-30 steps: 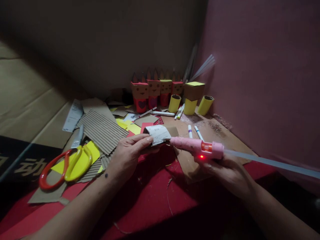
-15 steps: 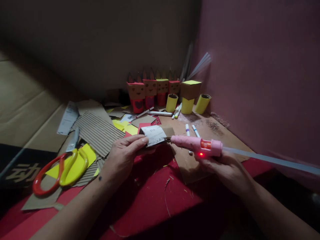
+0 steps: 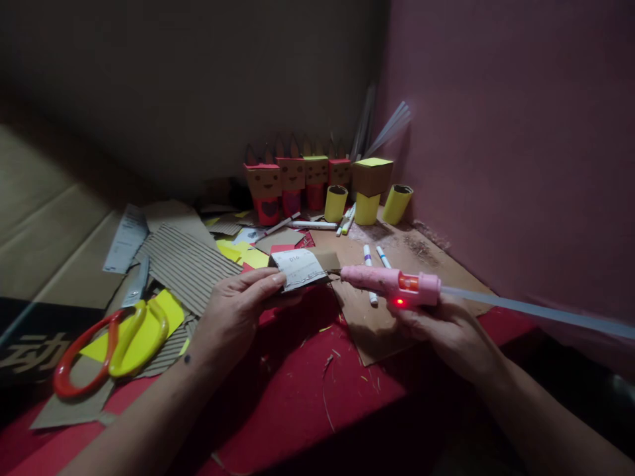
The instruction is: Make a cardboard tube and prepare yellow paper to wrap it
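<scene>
- Presently, head view: left hand (image 3: 233,314) holds a small folded cardboard piece (image 3: 299,268) above the red surface (image 3: 317,390), fingers (image 3: 265,283) pinched on its near-left edge.
- Right hand (image 3: 446,327) is wrapped around a pink glue gun (image 3: 391,284), indicator lit red; nozzle points at the piece's right edge, just beside it. Contact cannot be confirmed.
- Glue stick (image 3: 536,311) projects from the gun's rear.
- Judgement: the piece is light, thin, easily creased; best held by the edge away from the nozzle.
- Scissors (image 3: 112,340) lie left on corrugated cardboard (image 3: 188,264); paper figures (image 3: 292,182) and markers (image 3: 370,264) stand beyond.
</scene>
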Demonstrator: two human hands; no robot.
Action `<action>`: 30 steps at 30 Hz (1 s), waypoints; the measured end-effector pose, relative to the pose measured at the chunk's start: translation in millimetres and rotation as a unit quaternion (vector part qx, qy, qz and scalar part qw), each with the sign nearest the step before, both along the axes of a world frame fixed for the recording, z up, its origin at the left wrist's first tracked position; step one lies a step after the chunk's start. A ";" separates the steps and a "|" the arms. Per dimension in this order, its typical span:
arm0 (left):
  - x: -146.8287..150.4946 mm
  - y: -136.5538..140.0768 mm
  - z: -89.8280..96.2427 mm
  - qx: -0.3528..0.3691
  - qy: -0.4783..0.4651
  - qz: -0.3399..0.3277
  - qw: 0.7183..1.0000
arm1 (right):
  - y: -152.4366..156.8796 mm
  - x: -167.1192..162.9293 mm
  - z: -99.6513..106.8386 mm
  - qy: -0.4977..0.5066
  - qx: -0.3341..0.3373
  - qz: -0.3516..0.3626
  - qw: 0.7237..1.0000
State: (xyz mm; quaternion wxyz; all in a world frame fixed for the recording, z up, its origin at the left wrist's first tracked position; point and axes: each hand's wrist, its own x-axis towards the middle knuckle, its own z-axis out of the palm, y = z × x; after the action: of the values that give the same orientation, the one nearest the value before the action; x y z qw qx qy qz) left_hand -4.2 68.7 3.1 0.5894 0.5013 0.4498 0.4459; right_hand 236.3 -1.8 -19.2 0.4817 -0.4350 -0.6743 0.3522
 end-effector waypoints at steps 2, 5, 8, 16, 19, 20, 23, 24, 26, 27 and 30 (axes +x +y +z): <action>0.0 -0.2 0.4 0.001 0.001 0.003 1.000 | 0.1 0.1 1.2 0.001 -0.002 -0.002 1.000; 0.0 -0.5 1.4 0.008 0.013 0.012 1.000 | -0.6 2.4 -0.7 0.003 -0.008 -0.007 1.000; 0.2 -0.3 2.4 0.010 0.025 0.016 1.000 | -1.5 5.2 -4.6 0.004 -0.011 -0.020 1.000; -0.6 0.9 1.7 0.016 0.029 0.014 0.999 | -1.1 10.1 -11.8 0.005 -0.006 -0.033 0.999; -1.7 0.8 1.9 0.019 0.037 0.015 0.999 | -0.8 11.7 -14.4 0.006 -0.008 -0.044 0.999; -1.9 0.7 2.1 0.020 0.039 0.013 0.999 | -0.9 12.1 -15.1 0.007 -0.011 -0.049 0.999; -2.0 0.2 3.3 0.020 0.047 0.015 0.999 | -1.1 12.8 -15.8 0.010 -0.018 -0.057 0.998; -2.0 0.1 3.6 0.019 0.045 0.016 0.999 | -1.2 12.7 -15.4 0.011 -0.019 -0.058 0.998; -2.1 0.2 3.8 0.017 0.036 0.014 0.999 | -1.1 11.9 -13.7 0.014 -0.018 -0.058 0.998; -2.4 0.3 3.6 0.017 0.033 0.014 0.999 | -1.0 11.4 -12.7 0.015 -0.018 -0.057 0.998; -3.4 1.1 2.0 0.017 0.036 0.006 0.999 | -0.8 10.6 -10.6 0.012 -0.022 -0.051 0.998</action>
State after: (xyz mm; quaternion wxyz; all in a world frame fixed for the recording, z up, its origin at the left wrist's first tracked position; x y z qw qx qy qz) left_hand -7.6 69.8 5.1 0.5617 0.5242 0.4660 0.4388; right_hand 246.9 -2.6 -29.8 0.4974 -0.4750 -0.6378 0.3468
